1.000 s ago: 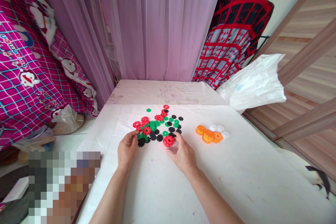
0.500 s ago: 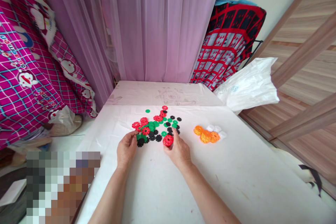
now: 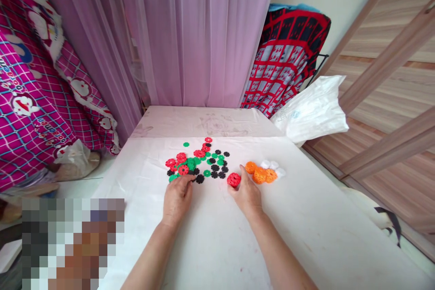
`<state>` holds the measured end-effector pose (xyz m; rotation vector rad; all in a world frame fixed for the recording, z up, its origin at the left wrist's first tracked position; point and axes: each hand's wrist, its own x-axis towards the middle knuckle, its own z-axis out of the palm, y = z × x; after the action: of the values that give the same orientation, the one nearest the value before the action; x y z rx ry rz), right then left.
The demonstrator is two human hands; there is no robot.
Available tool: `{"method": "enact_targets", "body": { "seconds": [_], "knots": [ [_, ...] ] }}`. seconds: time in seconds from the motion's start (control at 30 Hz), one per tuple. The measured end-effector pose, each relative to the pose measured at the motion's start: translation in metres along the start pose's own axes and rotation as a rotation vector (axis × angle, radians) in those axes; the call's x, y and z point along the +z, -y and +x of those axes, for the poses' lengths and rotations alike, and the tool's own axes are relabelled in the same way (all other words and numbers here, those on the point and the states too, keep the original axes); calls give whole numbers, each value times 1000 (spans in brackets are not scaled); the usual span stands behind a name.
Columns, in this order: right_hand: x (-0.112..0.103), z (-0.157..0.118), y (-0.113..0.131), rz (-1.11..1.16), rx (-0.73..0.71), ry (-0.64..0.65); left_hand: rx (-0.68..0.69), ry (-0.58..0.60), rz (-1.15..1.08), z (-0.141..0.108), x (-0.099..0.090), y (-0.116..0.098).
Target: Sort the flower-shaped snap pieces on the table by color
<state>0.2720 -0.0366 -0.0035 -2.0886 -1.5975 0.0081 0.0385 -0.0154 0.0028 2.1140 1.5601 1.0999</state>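
Between the thumb and fingers of my right hand (image 3: 248,192) is a small stack of red snowflake discs (image 3: 234,180), held just above or on the white cloth to the left of the orange discs. My left hand (image 3: 178,197) reaches to the near edge of a mixed pile, its thumb and fingers pressed together beside a black disc (image 3: 200,179). Whatever those fingertips hold is hidden. Loose in the pile lie green discs (image 3: 191,163), red discs (image 3: 183,170) and black discs (image 3: 215,168), some overlapping.
Orange discs (image 3: 260,175) and white discs (image 3: 273,166) form a separate group on the right of the table (image 3: 210,235). A white plastic bag (image 3: 312,108) stands at the back right corner. Behind the table hangs a purple curtain (image 3: 197,36).
My right hand has moved right with the red stack, away from the mixed pile and closer to the orange discs. My left hand has shifted right along the pile's near edge.
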Motion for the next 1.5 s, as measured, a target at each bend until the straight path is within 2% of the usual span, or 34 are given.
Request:
{"method": "enact_targets", "body": {
  "seconds": [0.2,0.37,0.53,0.73,1.03,1.3,1.5],
  "knots": [
    [3,-1,-13,39,-32,-37,110,270,57,-2,35,-44],
    [-9,-14,-29,-12,-102,-7,78,353,160,14,51,-62],
    [-23,-26,-24,-120,-170,28,112,351,184,23,61,-66],
    [-23,-24,-19,-146,-165,44,103,341,172,30,69,-69],
    [-9,-15,-29,-105,-20,-29,107,301,113,36,83,-72],
    [-16,-16,-29,-110,31,-39,117,289,116,38,92,-79],
    [-22,-21,-35,-57,-100,23,91,297,87,40,92,-80]
  ]
}}
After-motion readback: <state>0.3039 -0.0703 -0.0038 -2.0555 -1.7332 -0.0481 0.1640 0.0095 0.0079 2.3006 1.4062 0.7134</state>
